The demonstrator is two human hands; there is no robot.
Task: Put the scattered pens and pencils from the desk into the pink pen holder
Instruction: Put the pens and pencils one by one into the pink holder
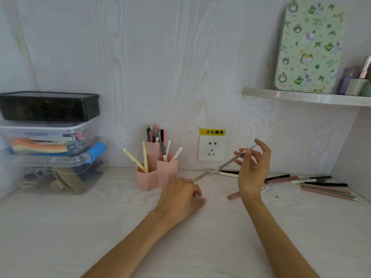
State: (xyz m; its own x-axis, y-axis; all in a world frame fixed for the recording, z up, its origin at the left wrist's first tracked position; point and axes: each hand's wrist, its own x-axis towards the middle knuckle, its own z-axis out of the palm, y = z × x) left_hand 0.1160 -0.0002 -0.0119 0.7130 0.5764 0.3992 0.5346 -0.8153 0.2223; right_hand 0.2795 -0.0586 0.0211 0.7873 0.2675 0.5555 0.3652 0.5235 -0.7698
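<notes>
The pink pen holder, a cluster of three hexagonal tubes, stands at the back of the desk with several pens in it. My right hand is raised right of it and pinches a long grey pencil near its upper end. The pencil slants down to the left. Its beige lower tip reaches the fingers of my left hand, which rests curled on the desk; whether those fingers grip the tip is unclear. Several scattered pens and pencils lie at the right, and a cream pen lies below the socket.
Stacked plastic storage boxes fill the left back corner. A wall socket with a yellow warning label sits behind the pencil. A shelf at upper right carries a patterned tin and small bottles. A short pink piece lies by my right wrist.
</notes>
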